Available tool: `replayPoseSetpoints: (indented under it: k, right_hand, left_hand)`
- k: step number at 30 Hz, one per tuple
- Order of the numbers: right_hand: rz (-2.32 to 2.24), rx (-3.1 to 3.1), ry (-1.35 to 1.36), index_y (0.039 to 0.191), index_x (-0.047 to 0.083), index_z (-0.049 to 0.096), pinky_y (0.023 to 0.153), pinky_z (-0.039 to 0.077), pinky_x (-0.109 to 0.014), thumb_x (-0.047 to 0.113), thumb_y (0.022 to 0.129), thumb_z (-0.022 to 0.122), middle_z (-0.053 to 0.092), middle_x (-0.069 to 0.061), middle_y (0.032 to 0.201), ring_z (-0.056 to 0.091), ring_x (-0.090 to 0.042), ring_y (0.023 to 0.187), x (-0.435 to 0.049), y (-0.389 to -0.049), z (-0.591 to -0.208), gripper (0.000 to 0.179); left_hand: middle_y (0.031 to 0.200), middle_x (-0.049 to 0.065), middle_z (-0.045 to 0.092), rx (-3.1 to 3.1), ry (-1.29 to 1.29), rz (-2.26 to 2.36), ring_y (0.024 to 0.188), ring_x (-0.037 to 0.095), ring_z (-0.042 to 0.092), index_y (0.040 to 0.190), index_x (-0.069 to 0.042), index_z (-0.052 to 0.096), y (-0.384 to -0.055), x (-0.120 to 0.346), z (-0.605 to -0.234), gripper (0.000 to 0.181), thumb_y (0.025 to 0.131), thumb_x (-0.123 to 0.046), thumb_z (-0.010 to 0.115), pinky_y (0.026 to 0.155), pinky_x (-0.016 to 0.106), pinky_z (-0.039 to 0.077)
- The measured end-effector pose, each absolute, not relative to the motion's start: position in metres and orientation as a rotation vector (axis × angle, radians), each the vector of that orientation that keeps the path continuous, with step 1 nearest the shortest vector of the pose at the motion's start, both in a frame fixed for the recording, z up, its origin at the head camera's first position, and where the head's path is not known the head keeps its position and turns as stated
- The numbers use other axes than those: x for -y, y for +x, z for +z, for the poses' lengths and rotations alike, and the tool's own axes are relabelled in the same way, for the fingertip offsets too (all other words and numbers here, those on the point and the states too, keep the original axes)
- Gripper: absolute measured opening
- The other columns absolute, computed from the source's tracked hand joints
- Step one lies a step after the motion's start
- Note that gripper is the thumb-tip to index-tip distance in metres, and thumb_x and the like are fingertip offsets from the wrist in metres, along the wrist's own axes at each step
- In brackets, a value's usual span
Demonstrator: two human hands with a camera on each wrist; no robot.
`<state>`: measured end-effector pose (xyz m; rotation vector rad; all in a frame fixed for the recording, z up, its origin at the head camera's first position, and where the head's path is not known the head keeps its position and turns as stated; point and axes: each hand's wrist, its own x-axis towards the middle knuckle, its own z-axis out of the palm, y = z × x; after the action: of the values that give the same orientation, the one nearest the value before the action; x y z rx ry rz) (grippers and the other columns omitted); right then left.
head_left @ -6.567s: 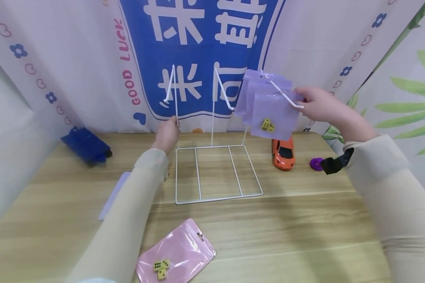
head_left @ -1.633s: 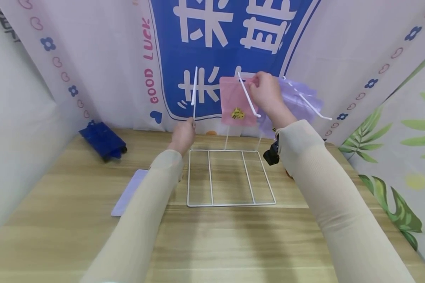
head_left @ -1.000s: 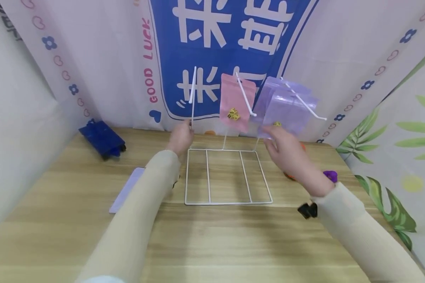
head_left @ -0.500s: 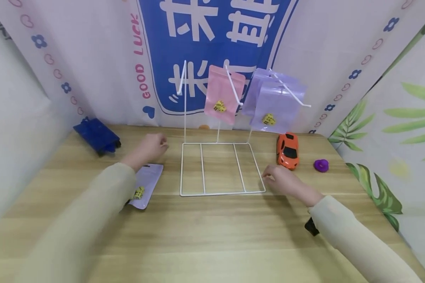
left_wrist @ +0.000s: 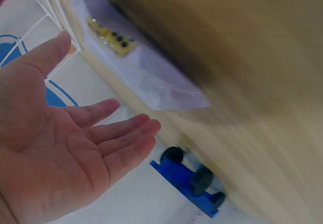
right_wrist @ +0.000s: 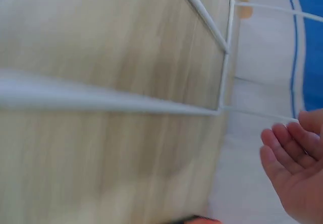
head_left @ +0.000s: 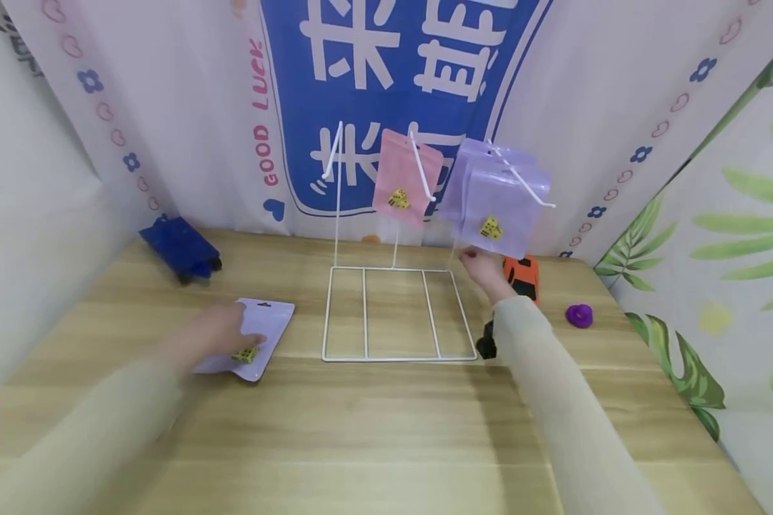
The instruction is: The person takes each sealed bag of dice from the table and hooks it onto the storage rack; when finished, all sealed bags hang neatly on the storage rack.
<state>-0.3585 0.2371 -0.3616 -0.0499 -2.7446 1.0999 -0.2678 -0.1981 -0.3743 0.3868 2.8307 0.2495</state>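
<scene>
My left hand [head_left: 215,332], fingers extended and thumb apart, hovers over a purple zip pouch [head_left: 273,336] lying on the table at left. Yellow dice [left_wrist: 113,37] show inside the pouch. My right hand [head_left: 483,270] is beside the right upright of a white wire rack [head_left: 399,359], below the hanging pouches. In the right wrist view its fingers [right_wrist: 285,146] are loosely bent, with the thumb at the thin upright. A pink pouch with dice [head_left: 409,168] hangs on the rack's middle hook. Several purple pouches [head_left: 512,197] hang on the right hook; the left hook [head_left: 332,151] is bare.
An orange toy car [head_left: 522,275] stands behind my right wrist, partly hidden. Right of it lies a small purple object [head_left: 580,315]. At the back left is a blue toy vehicle [head_left: 180,247]. A printed curtain [head_left: 200,129] rises behind the wooden table [head_left: 361,443].
The pink pouch went from the table to the middle hook. My left hand let go of the left upright and moved over the purple pouch. My right hand left the pouches for the right upright.
</scene>
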Motion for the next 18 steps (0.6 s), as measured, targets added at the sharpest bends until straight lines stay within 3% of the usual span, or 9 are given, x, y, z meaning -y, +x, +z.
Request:
replayPoseSetpoints:
  k: [5, 8, 12, 15, 18]
  right_hand:
    - [1.251, 2.569, -0.096, 0.09, 0.0, 0.063, 0.067, 0.044, -0.033, 0.014, 0.087, 0.06, 0.061, -0.013, 0.085, 0.053, -0.023, 0.072, -0.236, -0.388, -0.399, 0.015]
    - [1.287, 2.554, -0.05, 0.091, 0.003, 0.066, 0.068, 0.048, -0.033, 0.023, 0.086, 0.064, 0.064, -0.011, 0.087, 0.057, -0.022, 0.076, -0.248, -0.416, -0.43, 0.021]
    - [1.256, 2.574, -0.067, 0.092, 0.003, 0.067, 0.074, 0.048, -0.034, 0.026, 0.085, 0.064, 0.065, -0.011, 0.09, 0.058, -0.024, 0.082, -0.255, -0.437, -0.441, 0.024]
    - [1.158, 2.567, -0.037, 0.083, 0.006, 0.069, 0.068, 0.046, -0.032, 0.019, 0.084, 0.063, 0.064, -0.006, 0.08, 0.057, -0.021, 0.074, -0.255, -0.441, -0.446, 0.014]
    - [1.083, 2.475, 0.07, 0.066, 0.015, 0.066, 0.057, 0.041, -0.026, 0.017, 0.078, 0.065, 0.059, 0.003, 0.064, 0.051, -0.014, 0.06, -0.269, -0.463, -0.474, 0.012]
  left_hand:
    - [0.113, 0.042, 0.045, -2.865, 0.403, 0.287, 0.107, 0.052, 0.044, 0.117, 0.026, 0.037, -0.254, 0.211, -0.384, 0.085, 0.081, -0.046, 0.063, 0.089, 0.056, 0.037]
    - [0.111, 0.043, 0.045, -2.881, 0.373, 0.324, 0.106, 0.053, 0.043, 0.118, 0.026, 0.035, -0.25, 0.213, -0.388, 0.088, 0.079, -0.047, 0.063, 0.088, 0.057, 0.037]
    - [0.108, 0.043, 0.046, -2.878, 0.346, 0.357, 0.103, 0.052, 0.045, 0.118, 0.026, 0.033, -0.25, 0.213, -0.389, 0.09, 0.078, -0.048, 0.064, 0.085, 0.056, 0.039]
    - [0.105, 0.041, 0.048, -2.876, 0.354, 0.369, 0.099, 0.051, 0.048, 0.118, 0.025, 0.034, -0.25, 0.211, -0.391, 0.089, 0.077, -0.047, 0.065, 0.083, 0.055, 0.04]
    - [0.105, 0.041, 0.047, -2.875, 0.334, 0.358, 0.098, 0.05, 0.048, 0.119, 0.024, 0.034, -0.252, 0.208, -0.39, 0.091, 0.076, -0.049, 0.066, 0.082, 0.055, 0.041]
